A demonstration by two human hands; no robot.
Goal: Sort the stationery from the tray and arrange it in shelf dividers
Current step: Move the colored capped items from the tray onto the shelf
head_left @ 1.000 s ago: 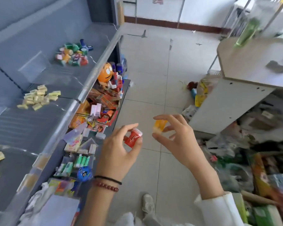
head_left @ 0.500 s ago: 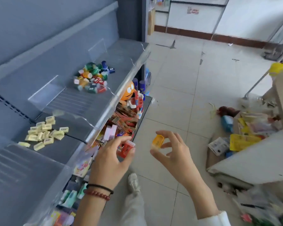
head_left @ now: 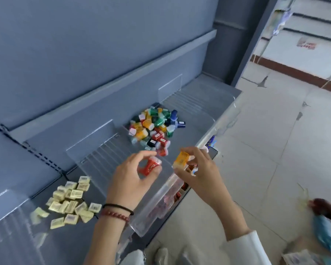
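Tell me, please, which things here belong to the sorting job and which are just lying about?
Job: red piece in the left hand; orange piece in the right hand; mixed pile; yellow pile; divider; shelf.
Lying about: blue and red clutter on the floor; papers beside it.

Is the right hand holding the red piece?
No, the right hand pinches an orange piece, while the left hand holds the red piece.
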